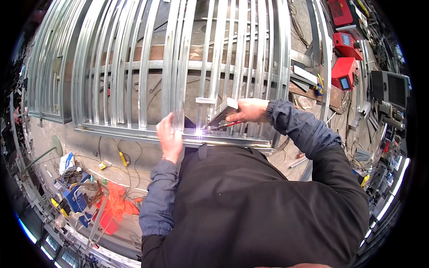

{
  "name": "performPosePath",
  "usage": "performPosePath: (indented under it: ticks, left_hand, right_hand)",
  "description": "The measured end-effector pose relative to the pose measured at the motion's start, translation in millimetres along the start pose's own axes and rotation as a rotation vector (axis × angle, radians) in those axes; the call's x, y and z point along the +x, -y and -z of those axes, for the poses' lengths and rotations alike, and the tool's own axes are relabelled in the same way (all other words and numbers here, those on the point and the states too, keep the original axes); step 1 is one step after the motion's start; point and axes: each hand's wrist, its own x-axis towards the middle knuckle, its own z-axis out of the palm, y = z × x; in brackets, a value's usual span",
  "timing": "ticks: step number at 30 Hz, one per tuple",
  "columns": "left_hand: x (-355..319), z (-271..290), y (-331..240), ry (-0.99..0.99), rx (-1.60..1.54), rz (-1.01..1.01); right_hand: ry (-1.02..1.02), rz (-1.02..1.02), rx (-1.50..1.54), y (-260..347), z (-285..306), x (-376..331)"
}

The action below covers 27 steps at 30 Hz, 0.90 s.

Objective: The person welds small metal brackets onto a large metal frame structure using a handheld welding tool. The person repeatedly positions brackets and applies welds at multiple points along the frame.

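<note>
The step in hand looks like welding an upright bar to the bottom rail (116,131) of a metal frame (169,67), which spreads from 10 to 2 o'clock around a bright spark (199,132) at the joint. The right hand (251,110), at 2 o'clock from the spark, is wrapped around a grey welding tool (223,110) slanting down toward the glow. The left hand (170,139), at 9 o'clock, has its fingers loosely spread beside the bars; whether it presses on them I cannot tell. A short metal strip (205,100) lies across the bars at 12 o'clock. The next move seems to call for a steady right wrist along the seam, with the left fingers clear of the heat.
</note>
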Motion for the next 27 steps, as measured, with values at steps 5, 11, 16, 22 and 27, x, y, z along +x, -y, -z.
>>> performPosePath:
  ticks: [5,11,16,22,27]
  left_hand:
    - [-33.6,35.7,11.6,-0.262,0.144,-0.019]
    - [-71.3,32.8,32.5,-0.175,0.182,0.051]
    - [-86.0,19.2,33.6,-0.044,0.211,0.055]
    - [-87.4,11.3,33.6,-0.006,0.213,0.036]
    - [-88.9,15.2,31.9,0.033,0.204,0.066]
  right_hand:
    - [-0.012,0.023,-0.045,11.3,-2.1,-9.2]
    - [-0.008,0.021,-0.045,9.2,-0.4,-7.7]
    - [0.007,-0.012,-0.065,14.3,-0.9,-12.0]
    - [-0.023,0.017,-0.078,15.0,-1.7,-15.6]
    - [-0.019,-0.023,-0.1,17.8,3.5,-23.8]
